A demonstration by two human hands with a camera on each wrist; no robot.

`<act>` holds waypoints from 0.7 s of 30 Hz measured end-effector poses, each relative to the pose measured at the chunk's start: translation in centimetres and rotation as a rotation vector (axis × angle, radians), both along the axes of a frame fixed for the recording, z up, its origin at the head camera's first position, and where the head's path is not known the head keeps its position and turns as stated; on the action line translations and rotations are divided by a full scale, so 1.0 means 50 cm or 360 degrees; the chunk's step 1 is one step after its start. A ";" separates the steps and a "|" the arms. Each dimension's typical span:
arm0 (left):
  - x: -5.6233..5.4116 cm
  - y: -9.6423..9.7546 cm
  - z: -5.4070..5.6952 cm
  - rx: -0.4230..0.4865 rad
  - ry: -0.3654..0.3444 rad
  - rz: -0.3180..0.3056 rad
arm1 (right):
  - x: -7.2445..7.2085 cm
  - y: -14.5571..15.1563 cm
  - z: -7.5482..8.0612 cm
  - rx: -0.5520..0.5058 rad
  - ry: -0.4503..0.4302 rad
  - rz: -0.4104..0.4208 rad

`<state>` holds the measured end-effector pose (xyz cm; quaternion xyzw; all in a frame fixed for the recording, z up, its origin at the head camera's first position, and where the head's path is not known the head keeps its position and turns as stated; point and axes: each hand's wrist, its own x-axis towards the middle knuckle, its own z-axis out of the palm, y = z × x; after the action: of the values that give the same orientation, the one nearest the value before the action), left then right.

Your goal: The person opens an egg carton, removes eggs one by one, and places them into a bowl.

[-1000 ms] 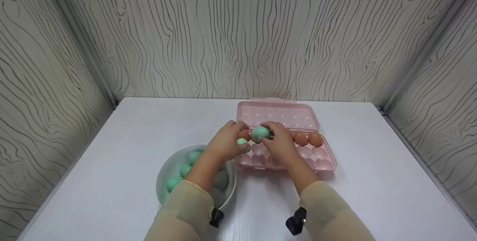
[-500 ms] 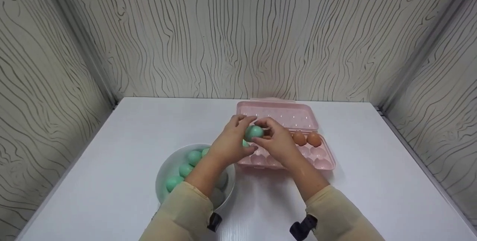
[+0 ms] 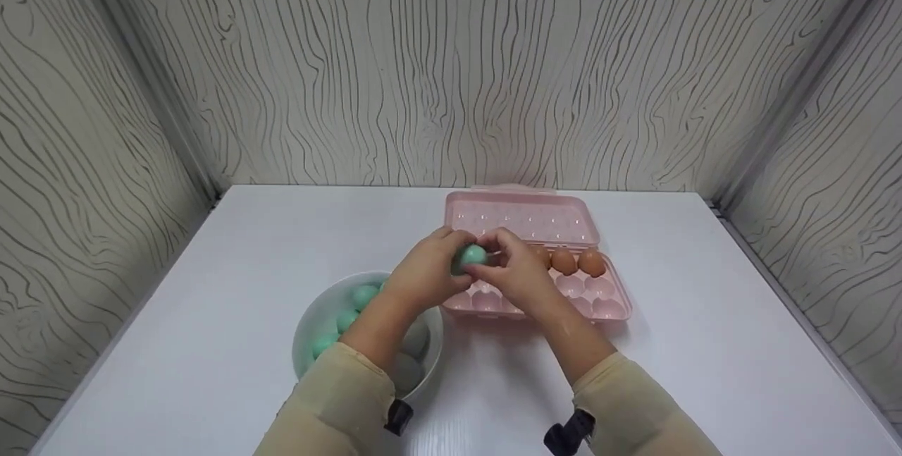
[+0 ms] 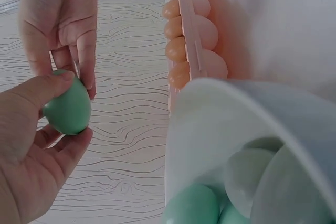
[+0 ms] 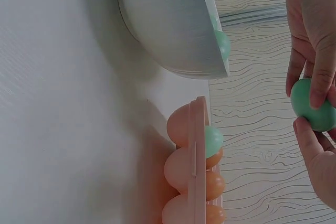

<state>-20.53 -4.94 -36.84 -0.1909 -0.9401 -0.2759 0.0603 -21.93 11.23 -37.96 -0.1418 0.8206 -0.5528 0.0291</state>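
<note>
A green egg is held in the air between both hands, over the left part of the pink egg carton. The left hand grips it with thumb and fingers, as the left wrist view shows. On its other side the right hand pinches the same egg with thumb and fingertips. Several brown eggs sit in the carton's back row, partly covered by the hands. Another green egg in the carton appears in the right wrist view; in the head view the hands hide it.
A white bowl with several green and greyish eggs stands left of the carton, under the left forearm. The carton's lid lies open toward the back of the white table. Patterned panels enclose the table.
The right hand has brought the green egg leftward to the left hand. The left hand, spread beside the egg half a second ago, has closed its fingers round it.
</note>
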 end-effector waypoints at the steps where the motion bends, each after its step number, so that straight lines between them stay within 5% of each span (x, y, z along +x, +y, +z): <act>1: 0.000 -0.002 0.000 -0.0010 0.0004 -0.0006 | 0.000 0.000 0.000 -0.0006 0.0001 0.0010; 11: 0.005 -0.038 -0.008 -0.0083 -0.0118 -0.0014 | -0.010 0.017 -0.008 -0.0273 -0.0054 0.0095; 21: 0.010 -0.072 -0.026 -0.0261 -0.0277 0.0054 | -0.016 0.029 -0.015 -0.0258 -0.0097 0.0012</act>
<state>-20.03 -8.54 -38.14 -0.1544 -0.9643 -0.2126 -0.0327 -22.74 12.71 -38.72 -0.1299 0.7714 -0.6214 0.0445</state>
